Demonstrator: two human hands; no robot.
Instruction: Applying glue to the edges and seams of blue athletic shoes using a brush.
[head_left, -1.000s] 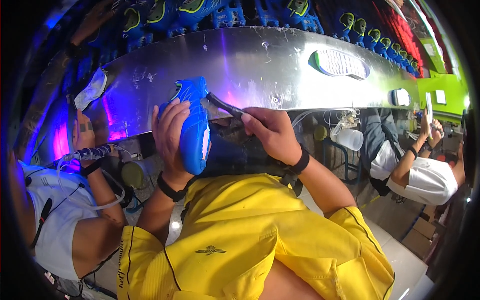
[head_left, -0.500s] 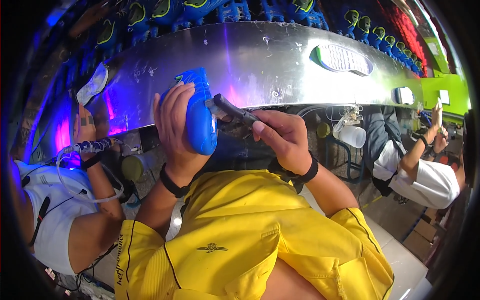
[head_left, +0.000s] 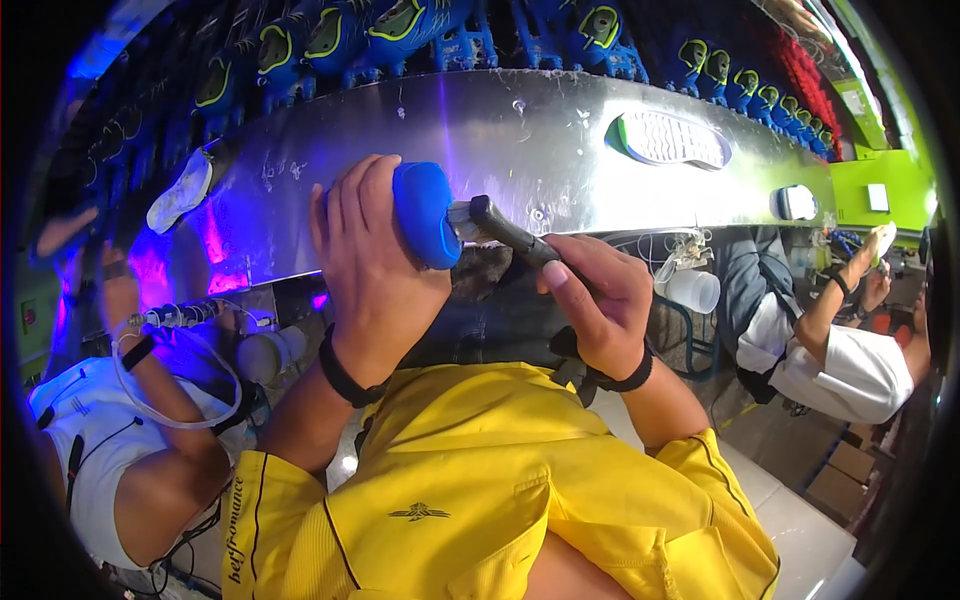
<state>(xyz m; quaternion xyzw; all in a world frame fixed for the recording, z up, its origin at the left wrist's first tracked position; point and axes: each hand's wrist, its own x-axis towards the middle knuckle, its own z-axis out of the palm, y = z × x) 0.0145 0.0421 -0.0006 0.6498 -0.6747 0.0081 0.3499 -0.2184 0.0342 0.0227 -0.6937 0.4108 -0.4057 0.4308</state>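
Observation:
My left hand (head_left: 375,240) is wrapped round a blue shoe upper (head_left: 425,212), its fingers over the far side; one rounded end shows at the right of the hand and the rest is hidden. The dark handle of a brush (head_left: 515,230) is pinched in my right hand (head_left: 610,300). Pale bristles at the brush's head touch or nearly touch the right edge of the upper; exact contact is hard to make out. Both hands are above the near edge of the metal bench.
A metal bench (head_left: 350,130) runs across in front, with a white sole (head_left: 672,138) on it at right and another sole (head_left: 182,192) at left. Blue shoe uppers (head_left: 400,22) stand in rows behind. People in white work at left (head_left: 140,450) and right (head_left: 845,360).
My left hand has turned the blue upper, so its rounded end now faces right and less of its length shows. My right hand has moved slightly right and nearer with the brush.

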